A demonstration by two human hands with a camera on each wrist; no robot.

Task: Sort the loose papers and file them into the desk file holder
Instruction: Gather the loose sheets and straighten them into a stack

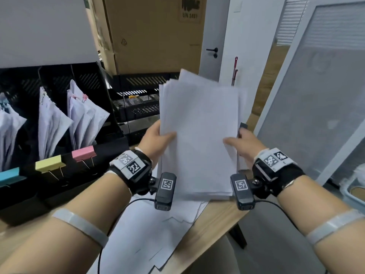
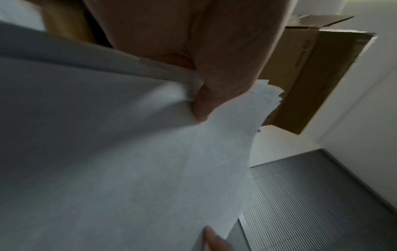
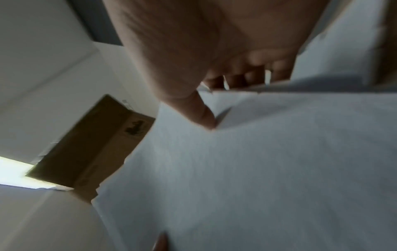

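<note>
A stack of white papers [image 1: 199, 135] stands nearly upright above the desk, its sheets fanned unevenly at the top. My left hand [image 1: 156, 139] grips its left edge, thumb on the front sheet. My right hand [image 1: 240, 144] grips the right edge the same way. In the left wrist view the thumb [image 2: 214, 91] presses on the stack [image 2: 107, 144]. In the right wrist view the thumb [image 3: 193, 105] lies on the paper [image 3: 268, 161] with fingers curled behind. The black file holder [image 1: 65, 167] at left holds clipped paper bundles [image 1: 85, 117] in its slots.
Blue [image 1: 9, 175], yellow [image 1: 49, 164] and pink [image 1: 84, 153] binder clips sit on the holder's front lip. More loose sheets [image 1: 150, 230] lie on the wooden desk [image 1: 215, 218]. A black mesh tray [image 1: 138, 103] stands behind, cardboard boxes [image 1: 154, 36] beyond, a white panel [image 1: 316, 105] at right.
</note>
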